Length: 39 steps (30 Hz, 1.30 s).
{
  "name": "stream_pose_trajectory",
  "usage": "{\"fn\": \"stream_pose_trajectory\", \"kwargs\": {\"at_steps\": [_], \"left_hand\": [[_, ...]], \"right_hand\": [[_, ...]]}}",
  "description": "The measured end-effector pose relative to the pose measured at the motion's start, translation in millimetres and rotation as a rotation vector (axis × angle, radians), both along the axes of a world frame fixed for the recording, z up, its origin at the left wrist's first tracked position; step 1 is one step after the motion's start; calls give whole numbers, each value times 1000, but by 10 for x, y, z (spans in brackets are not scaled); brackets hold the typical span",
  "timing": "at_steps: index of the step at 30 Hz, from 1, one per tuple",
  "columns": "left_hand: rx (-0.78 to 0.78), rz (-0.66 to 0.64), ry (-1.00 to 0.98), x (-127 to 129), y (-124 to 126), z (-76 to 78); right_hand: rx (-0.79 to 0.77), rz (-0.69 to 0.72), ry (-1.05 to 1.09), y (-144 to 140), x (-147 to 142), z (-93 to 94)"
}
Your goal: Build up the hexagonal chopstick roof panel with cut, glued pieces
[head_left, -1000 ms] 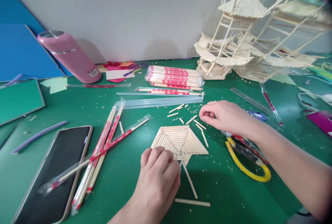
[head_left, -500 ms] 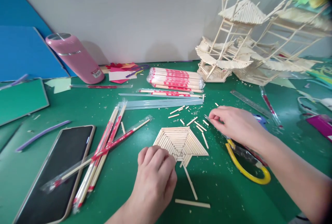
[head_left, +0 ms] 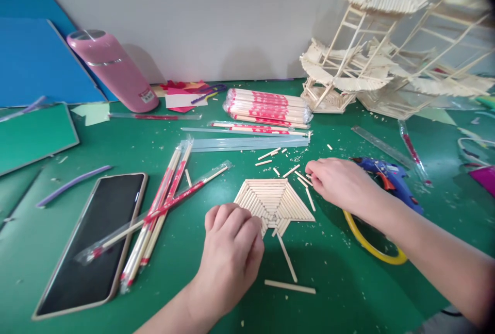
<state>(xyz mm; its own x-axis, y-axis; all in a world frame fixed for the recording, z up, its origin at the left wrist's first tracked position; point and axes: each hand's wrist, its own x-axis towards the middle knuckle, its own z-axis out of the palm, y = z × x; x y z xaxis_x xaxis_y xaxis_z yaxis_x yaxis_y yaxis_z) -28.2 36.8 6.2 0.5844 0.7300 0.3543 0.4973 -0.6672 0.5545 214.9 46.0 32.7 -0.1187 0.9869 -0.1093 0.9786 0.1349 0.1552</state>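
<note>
On the far left of the green table (head_left: 332,293) lies your phone (head_left: 91,244), with wrapped chopsticks (head_left: 158,215) beside it. Your left hand (head_left: 232,254) is curled shut, knuckles up, touching the near edge of the stick fan (head_left: 276,202). The fan is flat, pale, made of small sticks glued in rows. Your right hand (head_left: 340,184) pinches at the loose stick bits (head_left: 303,179) just beside it; you cannot tell what it grips.

A black phone (head_left: 91,244) lies well left of the fingers, wrapped chopsticks (head_left: 162,210) between. Beyond the fingertips sit a chopstick bundle (head_left: 268,107) and pink bottle (head_left: 112,71); a blue glue gun (head_left: 389,179) lies just right, stick pagodas (head_left: 371,55) farther back.
</note>
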Motion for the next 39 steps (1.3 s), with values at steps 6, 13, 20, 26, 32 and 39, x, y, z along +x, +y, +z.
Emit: {"fn": "stream_pose_trajectory", "kwargs": {"at_steps": [6, 13, 20, 26, 32, 39], "left_hand": [[13, -14, 3, -4, -12, 1], [81, -31, 155, 159, -95, 21], [169, -31, 263, 181, -193, 10], [133, -27, 321, 172, -192, 9], [104, -11, 304, 153, -202, 23], [170, 26, 348, 221, -200, 13]], "right_hand": [[90, -39, 87, -17, 13, 83], [178, -107, 548, -184, -112, 269], [97, -95, 846, -345, -286, 225], [79, -98, 859, -403, -359, 232], [-8, -99, 954, -468, -425, 203], [-23, -104, 959, -478, -442, 202]]}}
